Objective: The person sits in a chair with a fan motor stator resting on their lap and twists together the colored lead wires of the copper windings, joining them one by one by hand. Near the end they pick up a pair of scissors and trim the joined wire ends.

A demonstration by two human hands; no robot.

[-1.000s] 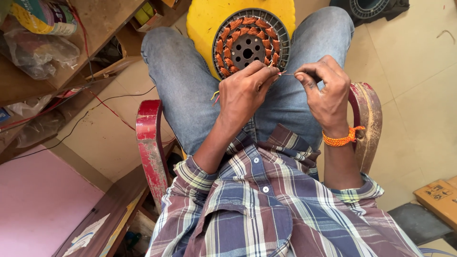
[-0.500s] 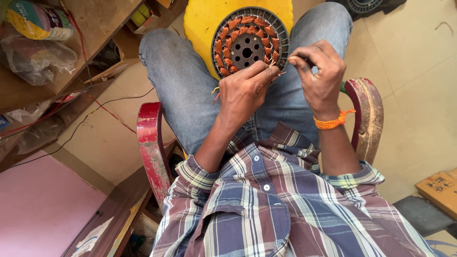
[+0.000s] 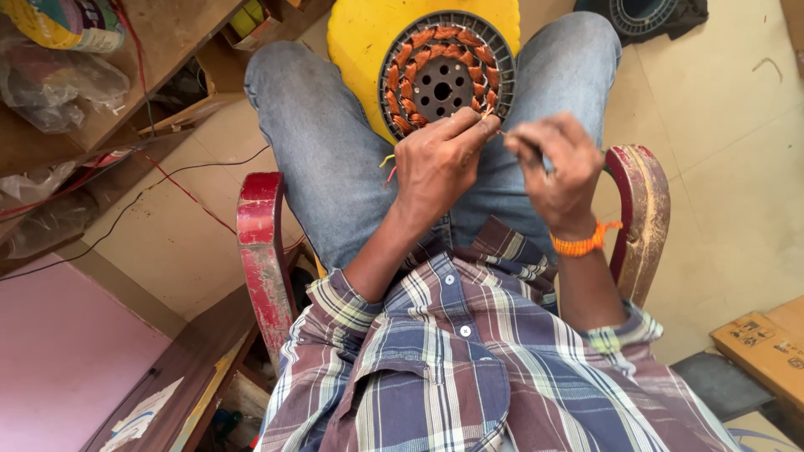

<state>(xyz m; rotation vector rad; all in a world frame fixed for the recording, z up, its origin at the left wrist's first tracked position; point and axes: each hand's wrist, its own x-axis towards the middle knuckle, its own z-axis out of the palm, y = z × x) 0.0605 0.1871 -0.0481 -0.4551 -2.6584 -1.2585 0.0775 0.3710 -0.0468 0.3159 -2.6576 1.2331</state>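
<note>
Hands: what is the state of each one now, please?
Left hand: closed, fingertips pinching at the rim of the copper winding.
Right hand: closed; what it holds cannot be told.

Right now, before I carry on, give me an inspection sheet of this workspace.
Surface: no table; work rests on the lap, against a yellow round part.
Job's things: round stator with copper windings, lower edge under the fingers.
Clutter: plastic bags on wooden shelf; cardboard box on floor.
Grippers: left hand pinches at the stator's rim; right hand closed on something thin, unclear what.
Cables: red wire and black wire across the floor; short coloured leads by left hand.
Surroundings: red chair arms, tiled floor.
</note>
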